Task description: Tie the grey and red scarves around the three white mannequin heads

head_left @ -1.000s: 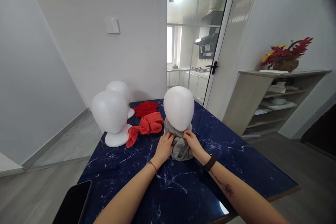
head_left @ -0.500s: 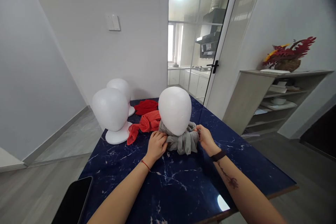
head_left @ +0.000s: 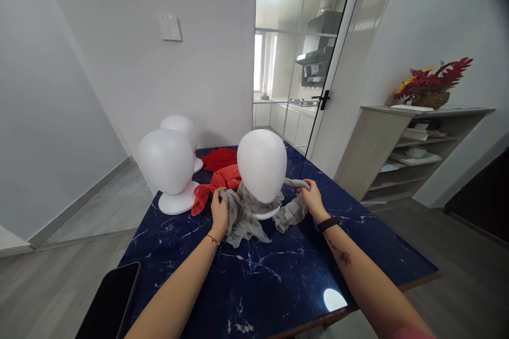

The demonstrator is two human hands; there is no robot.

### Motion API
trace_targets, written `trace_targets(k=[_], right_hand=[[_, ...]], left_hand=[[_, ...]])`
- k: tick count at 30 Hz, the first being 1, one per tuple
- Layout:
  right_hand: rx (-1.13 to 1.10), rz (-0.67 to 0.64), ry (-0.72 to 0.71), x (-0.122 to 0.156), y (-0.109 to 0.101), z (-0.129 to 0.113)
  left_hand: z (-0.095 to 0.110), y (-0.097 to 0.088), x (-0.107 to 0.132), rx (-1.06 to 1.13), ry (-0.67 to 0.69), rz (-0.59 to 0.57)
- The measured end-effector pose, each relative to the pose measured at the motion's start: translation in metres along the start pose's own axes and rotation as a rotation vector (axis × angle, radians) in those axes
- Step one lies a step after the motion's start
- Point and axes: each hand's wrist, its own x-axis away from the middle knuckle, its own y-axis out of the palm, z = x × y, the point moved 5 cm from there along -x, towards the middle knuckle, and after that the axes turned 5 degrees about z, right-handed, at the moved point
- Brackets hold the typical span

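A white mannequin head (head_left: 262,163) stands upright on the table, with a grey scarf (head_left: 242,220) around its neck. The scarf's two ends spread out to either side, and part of the white base shows between them. My left hand (head_left: 220,213) grips the scarf on the left, where one end hangs loosely to the tabletop. On the right, my right hand (head_left: 313,197) is closed on the other side of the scarf, whose end droops below the fingers. The part of the scarf behind the neck is hidden.
Two more white mannequin heads (head_left: 167,161) stand at the left of the dark blue marbled table (head_left: 262,296). An orange-red scarf (head_left: 226,176) and a darker red cloth (head_left: 219,159) lie behind my left hand. A black phone (head_left: 109,299) rests at the near left edge.
My hands have moved apart, pulling the grey scarf's ends outward from the neck. The scarf has loosened at the front, uncovering the mannequin head's base.
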Motion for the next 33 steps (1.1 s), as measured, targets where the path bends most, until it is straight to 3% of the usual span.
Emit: trace_targets(k=[7, 15, 21, 23, 26, 30, 33], right_hand=[[-0.056, -0.136, 0.2, 0.01, 0.016, 0.009], [-0.148, -0.076, 0.169, 0.007, 0.014, 0.01], [-0.077, -0.006, 0.006, -0.001, 0.025, -0.002], [-0.023, -0.014, -0.053, -0.014, 0.036, -0.023], [0.055, -0.1, -0.13, -0.039, 0.064, -0.076], [0.132, -0.3, -0.191, -0.062, 0.121, -0.16], [0.122, -0.435, -0.244, -0.054, 0.169, -0.214]], left_hand=[[0.015, 0.004, 0.006, -0.119, 0.059, -0.17], [0.023, 0.031, 0.033, -0.47, 0.226, -0.476], [0.018, 0.037, 0.035, -0.51, 0.154, -0.504], [0.019, 0.037, 0.034, -0.506, 0.155, -0.52], [0.02, 0.036, 0.034, -0.505, 0.148, -0.535], [0.016, 0.036, 0.035, -0.51, 0.118, -0.528], [0.012, 0.037, 0.035, -0.501, 0.118, -0.52]])
